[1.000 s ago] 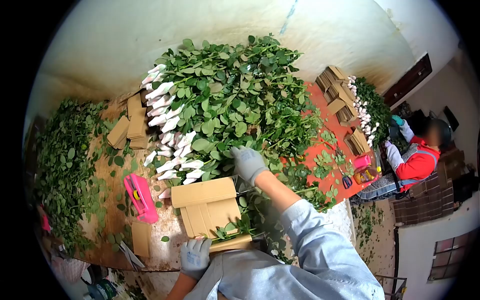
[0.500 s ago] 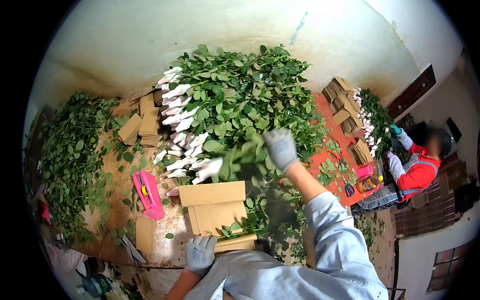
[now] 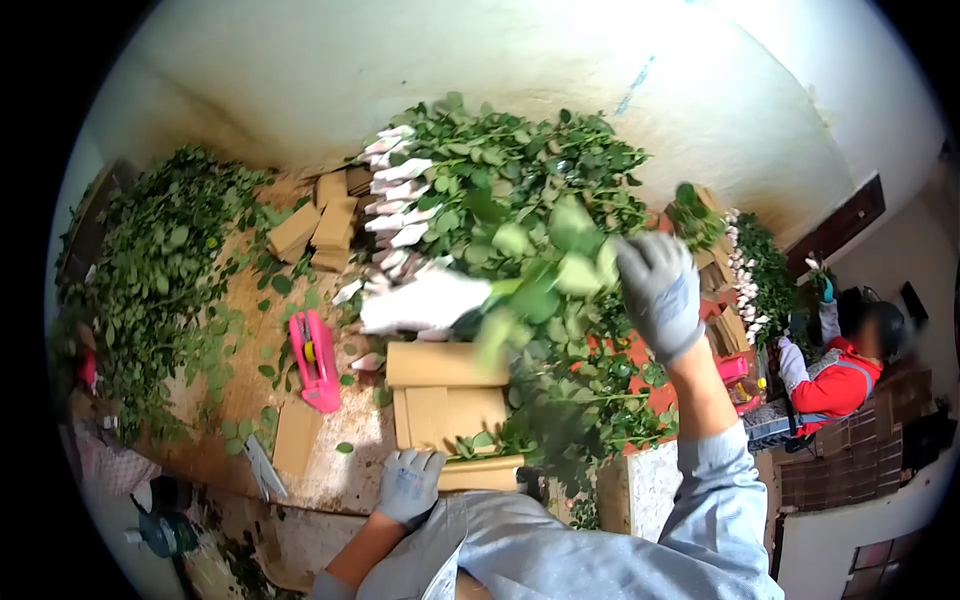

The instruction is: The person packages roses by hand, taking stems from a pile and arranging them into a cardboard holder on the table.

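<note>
My right hand (image 3: 660,295), in a grey glove, is closed around a leafy rose stem. The rose's bud, in a white sleeve (image 3: 425,302), points left and looks large and near the camera; its leaves are blurred. My gloved left hand (image 3: 410,487) has its fingers curled over the near left corner of a folded corrugated cardboard sheet (image 3: 450,418). Some green leaves lie on the sheet's near part. Behind it is a heap of leafy roses (image 3: 540,160), their white-sleeved buds (image 3: 405,190) lined up on the left.
A pink tape dispenser (image 3: 316,360) stands left of the sheet. Cardboard pieces (image 3: 335,228) are stacked behind it, and scissors (image 3: 264,468) lie near the front edge. More foliage (image 3: 180,260) is piled at far left. At right, a person in red (image 3: 835,385) holds a rose.
My right hand has moved right and lifted the rose off the heap, bringing its bud nearer the camera. My left hand stays on the cardboard. The view has shifted slightly.
</note>
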Demonstrator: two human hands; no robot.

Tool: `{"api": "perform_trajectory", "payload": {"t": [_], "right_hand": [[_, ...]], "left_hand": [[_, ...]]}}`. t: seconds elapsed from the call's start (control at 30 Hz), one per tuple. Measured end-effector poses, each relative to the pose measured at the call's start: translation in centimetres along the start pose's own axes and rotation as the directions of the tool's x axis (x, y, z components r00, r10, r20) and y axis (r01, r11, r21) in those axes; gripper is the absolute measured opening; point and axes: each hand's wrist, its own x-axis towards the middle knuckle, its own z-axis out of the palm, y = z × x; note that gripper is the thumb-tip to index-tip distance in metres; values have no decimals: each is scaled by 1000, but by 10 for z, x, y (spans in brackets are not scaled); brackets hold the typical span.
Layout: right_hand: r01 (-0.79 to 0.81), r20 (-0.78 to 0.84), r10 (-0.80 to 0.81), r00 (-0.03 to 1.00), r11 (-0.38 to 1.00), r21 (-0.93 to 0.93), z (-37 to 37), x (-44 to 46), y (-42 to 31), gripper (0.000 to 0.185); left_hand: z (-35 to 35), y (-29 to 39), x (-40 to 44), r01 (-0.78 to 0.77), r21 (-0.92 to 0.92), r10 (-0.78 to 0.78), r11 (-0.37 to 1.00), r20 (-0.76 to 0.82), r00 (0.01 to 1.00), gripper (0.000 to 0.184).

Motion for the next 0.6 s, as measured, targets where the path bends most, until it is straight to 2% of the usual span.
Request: {"api": "perform_trajectory", "payload": {"t": [0.03, 0.07, 0.1, 0.17, 0.23, 0.3, 0.4, 0.47, 0.5, 0.57, 0.6], "right_hand": [[58, 89, -58, 994, 998, 12, 0, -10, -20, 36], [33, 250, -43, 967, 999, 44, 1, -25, -42, 36], [6, 407, -36, 913, 997, 74, 4, -41, -64, 36], [62, 592, -108, 799, 993, 98, 23, -80, -100, 26], [-16, 755, -145, 640, 979, 201, 47, -117, -127, 22], [-165, 905, -166, 392, 955, 247, 82, -151, -145, 22], [-230, 918, -165, 360, 938, 258, 108, -185, -153, 24], [-287, 892, -20, 452, 943, 166, 105, -186, -153, 25], [-289, 894, -24, 448, 942, 170, 97, -177, -155, 25], [-247, 824, 149, 547, 969, -11, 77, -154, -156, 23], [-293, 778, 155, 609, 955, 38, 66, -135, -157, 23]], "left_hand": [[1, 0, 0, 24, 5, -24, 1000, 16, 1000, 27], [1, 1, 0, 25, 16, -26, 1000, 36, 999, 27], [0, 1, -2, 27, 27, -29, 999, 60, 998, 28], [2, 1, -3, 12, 37, -14, 999, 33, 999, 29], [0, 1, -3, 26, 51, -29, 998, 51, 998, 31], [-3, 3, 0, 42, 17, -43, 999, 80, 996, 30], [1, 1, -1, 34, 26, -36, 999, 84, 996, 30], [1, 1, -2, 36, 33, -38, 999, 81, 996, 30], [1, 1, -2, 29, 38, -32, 999, 69, 997, 30], [2, 1, 0, 22, 42, -25, 999, 58, 998, 30], [1, 2, 0, 42, 43, -45, 998, 76, 996, 31]]}}
